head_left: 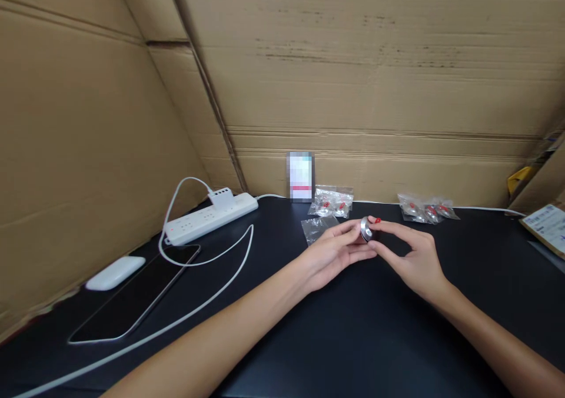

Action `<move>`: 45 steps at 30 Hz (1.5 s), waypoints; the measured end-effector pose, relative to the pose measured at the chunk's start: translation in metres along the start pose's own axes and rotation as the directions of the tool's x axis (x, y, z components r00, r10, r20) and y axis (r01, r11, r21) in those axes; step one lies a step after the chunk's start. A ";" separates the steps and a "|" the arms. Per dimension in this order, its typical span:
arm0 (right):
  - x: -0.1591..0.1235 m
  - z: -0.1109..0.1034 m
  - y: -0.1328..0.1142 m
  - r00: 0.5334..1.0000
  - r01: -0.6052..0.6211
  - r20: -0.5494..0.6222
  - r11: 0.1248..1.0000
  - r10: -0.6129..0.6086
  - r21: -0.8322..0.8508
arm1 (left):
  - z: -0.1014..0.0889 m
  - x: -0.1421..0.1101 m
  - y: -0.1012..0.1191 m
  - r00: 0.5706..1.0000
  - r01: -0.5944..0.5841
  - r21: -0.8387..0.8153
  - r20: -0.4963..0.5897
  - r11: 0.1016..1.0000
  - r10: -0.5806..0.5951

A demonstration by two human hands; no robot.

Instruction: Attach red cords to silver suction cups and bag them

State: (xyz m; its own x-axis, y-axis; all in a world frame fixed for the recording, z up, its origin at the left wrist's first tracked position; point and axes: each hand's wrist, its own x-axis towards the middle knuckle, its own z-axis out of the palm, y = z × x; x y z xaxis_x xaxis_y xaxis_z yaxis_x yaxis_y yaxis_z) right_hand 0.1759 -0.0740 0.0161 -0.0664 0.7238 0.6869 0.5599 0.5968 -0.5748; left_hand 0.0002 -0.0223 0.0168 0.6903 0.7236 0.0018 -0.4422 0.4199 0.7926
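Observation:
A small round silver metal piece with a red bit at its edge (366, 229) is held up between my hands, over the black table. My left hand (336, 248) grips it from the left, thumb on top and fingers curled beneath. From the right, my right hand (412, 256) pinches its rim between thumb and index finger. Fingers cover part of the piece, so its exact kind does not show. Just behind my left hand lies a flat clear plastic bag (318, 228). Farther back are clear bags with similar silver and red pieces (334, 202).
More bagged silver and red pieces (429, 209) lie at the back right. A phone-like screen (301, 177) leans against the cardboard wall (375, 92). To the left are a white power strip (212, 216), a white cable (212, 298), a tablet-like device (132, 301) and a white case (115, 272).

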 end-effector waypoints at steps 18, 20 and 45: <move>0.002 0.002 -0.004 0.992 -0.124 -0.001 0.966 0.128 0.226 | -0.002 0.000 0.007 1.000 -0.011 0.039 -0.001 0.999 0.011; 0.004 -0.001 -0.002 0.993 -0.106 -0.027 0.970 0.115 0.217 | -0.005 0.001 0.009 1.000 0.012 0.080 0.002 0.997 -0.013; 0.003 -0.011 -0.007 0.971 0.113 0.213 0.993 -0.105 -0.026 | -0.017 -0.006 0.035 0.967 0.099 0.379 0.181 0.920 -0.179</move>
State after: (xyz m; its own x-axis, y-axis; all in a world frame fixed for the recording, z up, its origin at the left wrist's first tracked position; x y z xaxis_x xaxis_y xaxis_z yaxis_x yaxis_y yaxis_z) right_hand 0.1810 -0.0796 0.0267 -0.2991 0.7142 0.6328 0.5700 0.6655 -0.4818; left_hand -0.0292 -0.0030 0.0345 0.8502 0.5257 -0.0298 -0.1211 0.2503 0.9606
